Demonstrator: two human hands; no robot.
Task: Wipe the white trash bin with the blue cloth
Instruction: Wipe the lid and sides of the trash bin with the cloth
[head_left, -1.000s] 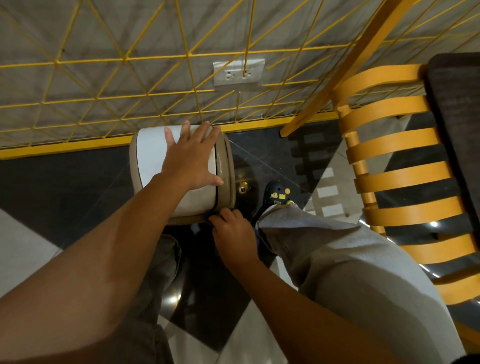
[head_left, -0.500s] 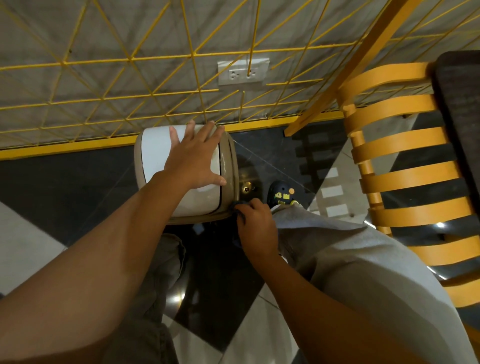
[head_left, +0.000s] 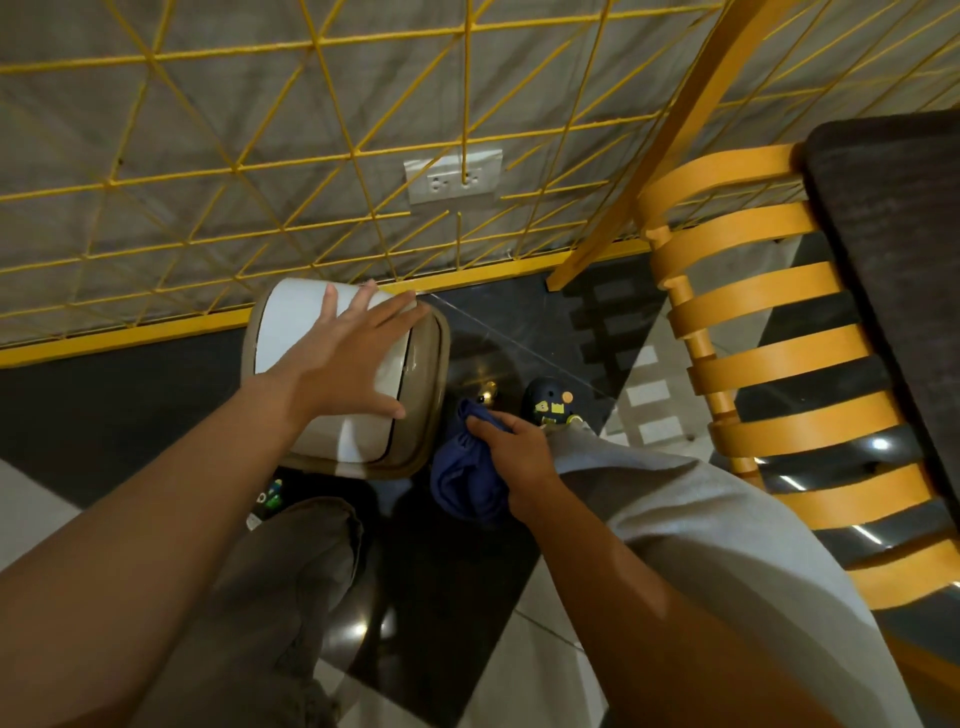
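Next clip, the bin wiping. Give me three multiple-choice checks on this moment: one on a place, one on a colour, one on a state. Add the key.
1. Where is the blue cloth?
A. spread on the bin's lid
B. beside the white trash bin, at its right side
C. tucked in a pocket

2. What colour is the wire grid on the wall?
A. yellow
B. white
C. green

3. How does the left hand meet the bin?
A. curled round the rim
B. flat on the lid, fingers spread
C. lifted off it

Key: 1 B, the right hand grips the cloth, bunched, by the bin's right side. 2 A, yellow rods cross the grey wall. 3 B, its fingers lie straight on the white lid.
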